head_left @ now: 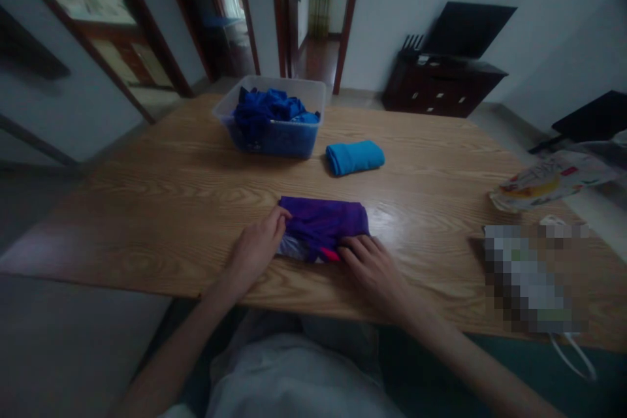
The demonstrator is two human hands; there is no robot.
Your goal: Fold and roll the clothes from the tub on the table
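A folded purple cloth (323, 215), showing pink and pale patches along its near side, lies on the wooden table in front of me. At its left end my left hand (259, 241) is closed, thumb and fingers pinching the edge. My right hand (369, 262) has its curled fingers over the near right corner, its thumb hidden from view. Beyond the cloth, a bright blue rolled cloth (355, 157) rests by itself. A clear plastic bin (313, 95) behind holds a heap of blue cloth (269, 111).
The wooden table (161, 209) has its near edge close to my body. On its right side are a printed plastic bag (553, 179) and a pixelated object (531, 281) with a white cord (578, 359) over the edge. A dark cabinet (441, 85) with a screen stands by the wall.
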